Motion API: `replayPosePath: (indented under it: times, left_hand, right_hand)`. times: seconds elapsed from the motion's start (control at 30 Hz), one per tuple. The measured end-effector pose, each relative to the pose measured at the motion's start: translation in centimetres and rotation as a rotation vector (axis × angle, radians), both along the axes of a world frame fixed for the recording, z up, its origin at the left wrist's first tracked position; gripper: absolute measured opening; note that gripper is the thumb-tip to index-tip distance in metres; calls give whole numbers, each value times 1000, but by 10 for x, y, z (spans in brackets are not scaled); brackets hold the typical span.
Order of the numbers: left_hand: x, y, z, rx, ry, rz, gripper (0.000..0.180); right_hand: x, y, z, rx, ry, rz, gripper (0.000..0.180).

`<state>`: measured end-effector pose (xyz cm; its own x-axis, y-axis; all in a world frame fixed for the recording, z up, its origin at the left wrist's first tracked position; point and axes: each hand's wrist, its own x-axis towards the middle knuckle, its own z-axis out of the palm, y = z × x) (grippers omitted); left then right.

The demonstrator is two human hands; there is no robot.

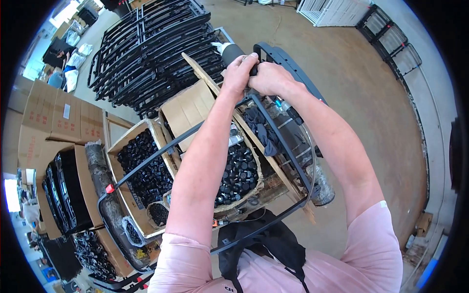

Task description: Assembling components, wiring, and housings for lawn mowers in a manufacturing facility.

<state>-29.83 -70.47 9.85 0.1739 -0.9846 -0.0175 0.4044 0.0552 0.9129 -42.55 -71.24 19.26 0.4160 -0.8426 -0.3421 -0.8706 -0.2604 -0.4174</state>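
Hands meet at the far corner of a black metal frame (pixel 273 141): we see our left hand (pixel 238 73) and right hand (pixel 271 78) both clenched around its tubing. The frame hangs over a cardboard box (pixel 146 166) of black caps.

Both hands, left hand (pixel 239 73) and right hand (pixel 268 78), are meeting at 12 o'clock on the frame (pixel 273 132); box of caps (pixel 141 166) is sitting at 9, stacked frames (pixel 156 49) at 11, behind it.

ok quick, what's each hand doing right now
left hand: closed around the far end of the black metal frame.
right hand: closed on the same end of the frame, pressed against the left hand.
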Motion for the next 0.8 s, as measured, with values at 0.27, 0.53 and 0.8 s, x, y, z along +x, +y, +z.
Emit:
replayPosePath:
  times: [0.27,0.53,0.8]
  left_hand:
    - [-6,-3,-11,43,-9,4,26]
    - [-11,2,-16,48,-44,-6,33]
    - [-18,11,-11,54,-118,60,43]
  right_hand:
    - [-3,-10,-11,58,67,6,47]
    - [-8,-8,-13,130,110,30,43]
    - [-8,-18,-42,147,84,6,51]
